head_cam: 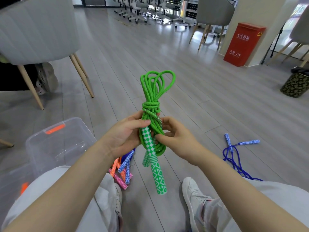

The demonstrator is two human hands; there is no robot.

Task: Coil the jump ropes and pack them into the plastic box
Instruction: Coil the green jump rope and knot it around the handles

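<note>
A green jump rope (153, 91) is bundled into long loops, with a few turns wrapped round its middle and its two green-and-white handles (157, 171) hanging down. My left hand (127, 136) grips the bundle just below the wrap. From the right, my right hand (172, 136) pinches the rope strands beside the handle top. The clear plastic box (58, 144) with orange latches stands on the floor at my left. A blue jump rope (235, 154) lies loose on the floor to the right. Several orange, pink and blue handles (123, 169) lie piled between the box and my left shoe.
A grey chair (38, 30) with wooden legs stands at the far left, another person's shoe (46, 77) beneath it. A red fire-extinguisher box (242, 44) stands by a pillar at the right, and a patterned stool (296, 84) is at the right edge. My knees and white shoes fill the foreground.
</note>
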